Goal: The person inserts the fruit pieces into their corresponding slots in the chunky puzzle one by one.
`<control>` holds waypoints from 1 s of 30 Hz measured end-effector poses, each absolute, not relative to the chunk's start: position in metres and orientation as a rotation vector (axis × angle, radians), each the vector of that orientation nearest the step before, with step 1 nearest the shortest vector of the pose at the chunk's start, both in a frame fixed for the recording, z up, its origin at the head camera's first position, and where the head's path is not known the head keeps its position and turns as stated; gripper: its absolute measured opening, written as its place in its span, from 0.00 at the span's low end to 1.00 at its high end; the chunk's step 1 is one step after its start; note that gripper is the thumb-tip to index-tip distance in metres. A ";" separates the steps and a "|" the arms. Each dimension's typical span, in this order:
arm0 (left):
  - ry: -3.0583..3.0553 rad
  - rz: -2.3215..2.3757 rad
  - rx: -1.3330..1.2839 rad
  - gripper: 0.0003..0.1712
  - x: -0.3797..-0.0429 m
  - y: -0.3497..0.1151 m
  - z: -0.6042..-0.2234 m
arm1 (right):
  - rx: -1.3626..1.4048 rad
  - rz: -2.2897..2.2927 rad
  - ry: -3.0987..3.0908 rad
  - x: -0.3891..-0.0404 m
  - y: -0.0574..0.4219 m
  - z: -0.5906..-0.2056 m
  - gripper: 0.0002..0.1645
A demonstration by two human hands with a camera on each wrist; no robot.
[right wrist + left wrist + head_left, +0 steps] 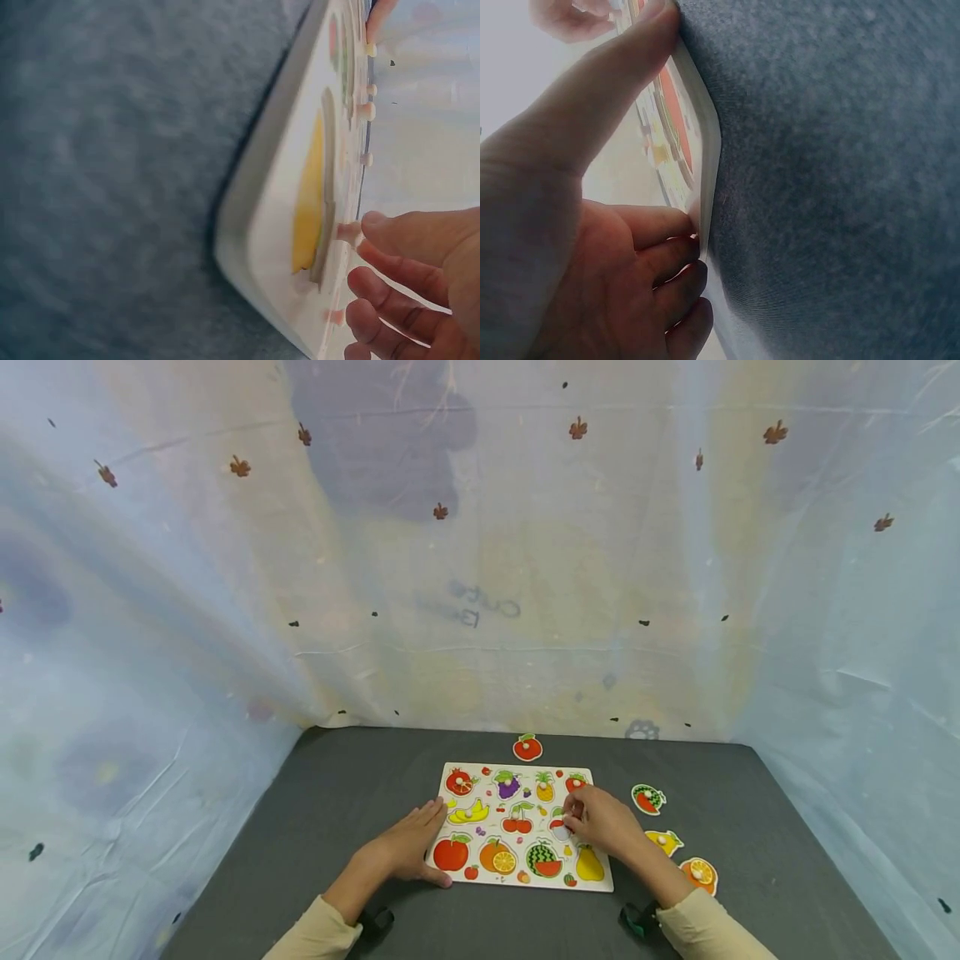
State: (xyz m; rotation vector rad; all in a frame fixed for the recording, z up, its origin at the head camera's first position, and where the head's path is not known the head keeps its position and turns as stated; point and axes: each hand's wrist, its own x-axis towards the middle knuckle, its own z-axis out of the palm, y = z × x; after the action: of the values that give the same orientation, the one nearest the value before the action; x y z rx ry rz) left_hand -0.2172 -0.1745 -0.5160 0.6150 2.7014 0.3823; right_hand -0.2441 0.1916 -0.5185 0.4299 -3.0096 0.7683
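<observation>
A white wooden fruit puzzle board (pixel 491 852) lies between the hands. My left hand (pixel 414 842) rests at its near left corner, fingers along the left edge and thumb at the front edge. In the left wrist view the thumb (pixel 607 86) is stretched out and the fingertips touch the board's side. My right hand (pixel 606 820) is over the board's right side. Its thumb and index finger pinch the small pale knob (pixel 349 231) of a puzzle piece (pixel 557 825). Red and a green leaf show on that piece; the fingers partly cover it.
Loose off the board are a red fruit piece (pixel 527 748) behind it, a watermelon piece (pixel 648 799) to the right, a yellow fruit piece (pixel 666 842) and an orange piece (pixel 701 873) beside the right forearm. A patterned curtain (pixel 525 568) surrounds the dark table (pixel 360 777).
</observation>
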 end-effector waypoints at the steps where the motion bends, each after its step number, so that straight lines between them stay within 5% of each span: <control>1: 2.701 0.385 0.613 0.72 -0.217 -0.175 -0.516 | 0.432 0.769 -3.004 -0.245 0.192 -0.518 0.08; 30: 2.695 0.387 0.614 0.71 -0.218 -0.174 -0.517 | 0.783 0.871 -2.744 -0.305 0.177 -0.505 0.08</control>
State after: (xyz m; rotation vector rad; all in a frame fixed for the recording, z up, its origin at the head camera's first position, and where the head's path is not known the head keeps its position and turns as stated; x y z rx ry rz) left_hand -0.2178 -0.1737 -0.5170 0.6136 2.6951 0.3866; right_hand -0.3054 0.1768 -0.5052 0.7831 -2.7437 0.8707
